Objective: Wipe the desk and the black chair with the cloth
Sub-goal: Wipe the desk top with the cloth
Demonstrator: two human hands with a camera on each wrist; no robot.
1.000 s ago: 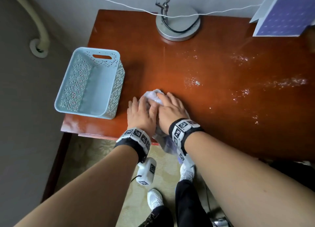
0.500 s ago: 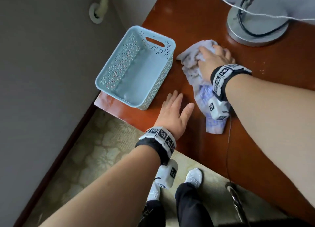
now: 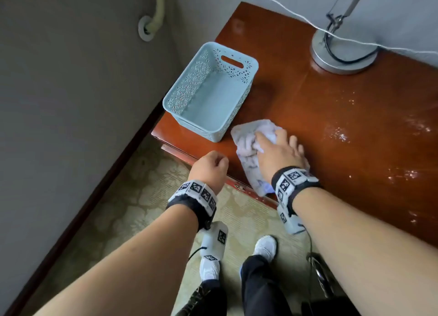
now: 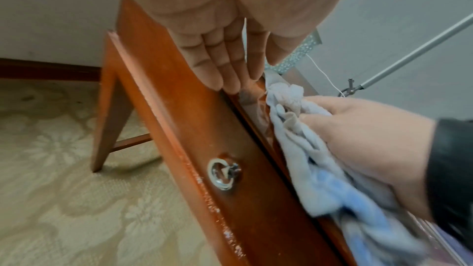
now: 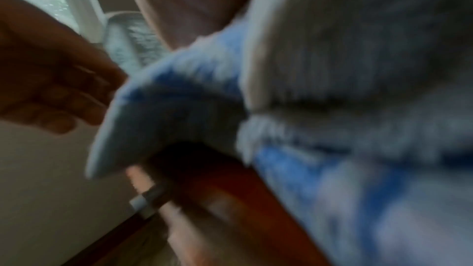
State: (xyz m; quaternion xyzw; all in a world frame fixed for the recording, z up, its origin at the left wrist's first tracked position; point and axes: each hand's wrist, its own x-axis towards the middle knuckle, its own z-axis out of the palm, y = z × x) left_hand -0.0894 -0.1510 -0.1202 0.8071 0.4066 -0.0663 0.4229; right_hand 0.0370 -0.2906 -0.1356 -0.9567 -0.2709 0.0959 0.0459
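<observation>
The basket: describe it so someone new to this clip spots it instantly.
Find the reddish-brown desk, then its near left corner. The basket stands there, left of the cloth under the right hand. It alone is pale blue plastic, with lace-perforated walls and a handle slot.

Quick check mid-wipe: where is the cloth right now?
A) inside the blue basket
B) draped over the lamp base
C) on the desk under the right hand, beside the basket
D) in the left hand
C: the right hand grips the bunched cloth on the desk, just beside the blue basket, while the left hand sits at the desk's front edge and holds nothing.
</observation>
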